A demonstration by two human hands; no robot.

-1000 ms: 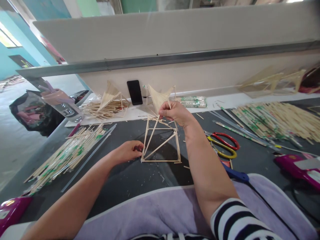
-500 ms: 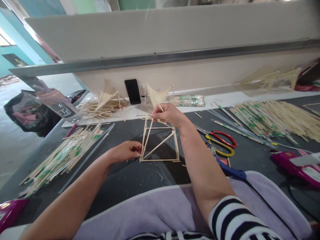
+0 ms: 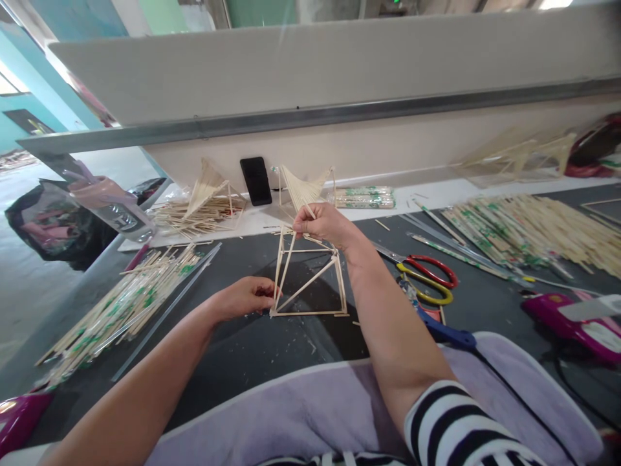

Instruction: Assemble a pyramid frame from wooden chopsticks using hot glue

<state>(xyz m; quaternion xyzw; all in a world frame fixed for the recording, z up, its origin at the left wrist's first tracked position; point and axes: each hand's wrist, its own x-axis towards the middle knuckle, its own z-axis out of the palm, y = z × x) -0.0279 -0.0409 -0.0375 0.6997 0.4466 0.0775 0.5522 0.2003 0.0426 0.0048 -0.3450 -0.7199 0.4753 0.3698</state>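
A small frame of thin wooden sticks (image 3: 310, 314) stands on the dark tabletop in front of me, with a diagonal stick across it. My right hand (image 3: 324, 224) pinches the upper end of a slanted wooden stick (image 3: 286, 264) at the frame's far left side. Down at the near left corner, my left hand (image 3: 246, 296) has its fingers closed around the lower part of the frame; they partly hide that joint. Just behind my right hand is a finished-looking stick model (image 3: 303, 184) with a curved, fanned surface.
Bundled sticks (image 3: 126, 304) lie left, more sticks (image 3: 543, 226) right. Scissors (image 3: 427, 278) and a blue-handled tool (image 3: 444, 329) sit by my right forearm. A phone (image 3: 256, 181) leans at the back beside another stick model (image 3: 208, 184). A plastic cup (image 3: 114, 207) stands at left.
Both hands keep their hold on the frame and stick with hardly any movement. The view has shifted very slightly.
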